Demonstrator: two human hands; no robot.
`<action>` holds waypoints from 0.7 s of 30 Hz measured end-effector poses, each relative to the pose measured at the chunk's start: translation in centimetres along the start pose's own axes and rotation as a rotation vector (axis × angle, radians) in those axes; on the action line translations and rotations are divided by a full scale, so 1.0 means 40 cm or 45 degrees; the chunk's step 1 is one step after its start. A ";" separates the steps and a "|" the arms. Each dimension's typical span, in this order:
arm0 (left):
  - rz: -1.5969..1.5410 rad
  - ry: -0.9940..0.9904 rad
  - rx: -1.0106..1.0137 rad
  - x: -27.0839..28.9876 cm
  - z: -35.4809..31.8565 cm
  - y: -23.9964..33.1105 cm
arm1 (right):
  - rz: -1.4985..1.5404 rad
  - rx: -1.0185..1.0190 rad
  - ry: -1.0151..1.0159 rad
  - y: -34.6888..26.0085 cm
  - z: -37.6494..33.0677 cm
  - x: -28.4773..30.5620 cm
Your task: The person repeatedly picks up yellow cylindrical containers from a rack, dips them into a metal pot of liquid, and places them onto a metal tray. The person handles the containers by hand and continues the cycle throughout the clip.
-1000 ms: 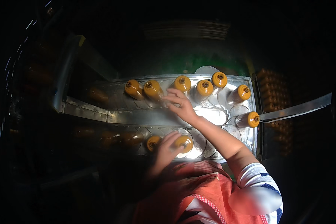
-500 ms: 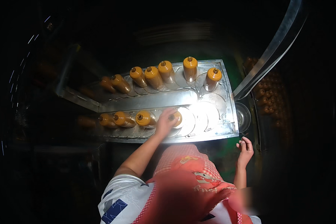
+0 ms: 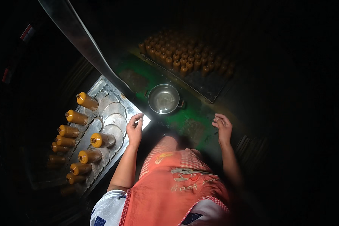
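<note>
My left hand (image 3: 134,129) is raised beside the corner of a metal conveyor (image 3: 133,109), its fingers loosely bent and apart with nothing in them. The nearest bottle (image 3: 102,140), orange on top and paler below, stands upright on the conveyor's overlapping plates, apart from that hand. More orange bottles (image 3: 77,117) stand in two rows along the conveyor, fading into the dark. My right hand (image 3: 224,128) hangs in the air over the floor on the right, fingers slightly curled and apart, holding nothing. Between the hands and farther off, a round metal pan (image 3: 164,98) with two handles sits low down.
Many similar bottles (image 3: 183,62) stand packed on a dark low platform (image 3: 199,84) beyond the pan. A metal post (image 3: 88,45) rises by the conveyor's far edge. The green floor (image 3: 139,64) has dark worn patches. The surroundings are very dark.
My left hand has let go of a bottle on the conveyor and drawn back. My view has turned right, so the conveyor now lies at the left and the pan shows fully.
</note>
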State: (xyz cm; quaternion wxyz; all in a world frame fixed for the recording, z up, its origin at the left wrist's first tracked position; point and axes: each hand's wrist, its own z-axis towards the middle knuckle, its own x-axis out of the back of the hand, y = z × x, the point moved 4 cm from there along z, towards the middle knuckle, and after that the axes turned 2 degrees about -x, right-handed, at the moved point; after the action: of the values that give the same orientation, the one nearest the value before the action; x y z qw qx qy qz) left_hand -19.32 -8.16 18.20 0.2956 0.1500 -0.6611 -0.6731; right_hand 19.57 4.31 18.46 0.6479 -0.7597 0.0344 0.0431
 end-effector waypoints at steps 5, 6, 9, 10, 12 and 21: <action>-0.096 -0.537 0.338 -0.324 0.153 -0.066 | 0.039 -0.083 0.055 0.000 0.204 0.062; -0.115 -0.563 0.323 -0.388 0.185 -0.097 | 0.022 -0.120 0.060 0.014 0.250 0.102; -0.082 -0.670 0.384 -0.568 0.318 -0.146 | -0.053 -0.283 0.144 0.111 0.365 0.229; 0.051 -0.736 0.391 -0.632 0.381 -0.149 | -0.064 -0.383 0.200 0.154 0.385 0.269; 0.032 -0.850 0.390 -0.777 0.488 -0.182 | -0.200 -0.478 0.165 0.291 0.400 0.397; 0.428 -1.052 0.075 -1.384 0.916 -0.261 | -0.660 -0.281 0.062 0.368 0.757 0.508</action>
State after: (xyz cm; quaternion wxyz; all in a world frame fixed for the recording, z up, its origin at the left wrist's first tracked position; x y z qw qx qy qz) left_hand 0.09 53.71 0.50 0.1076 -0.2326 -0.7578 -0.6000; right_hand 37.52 31.96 -2.99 0.5497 -0.8099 -0.1504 -0.1388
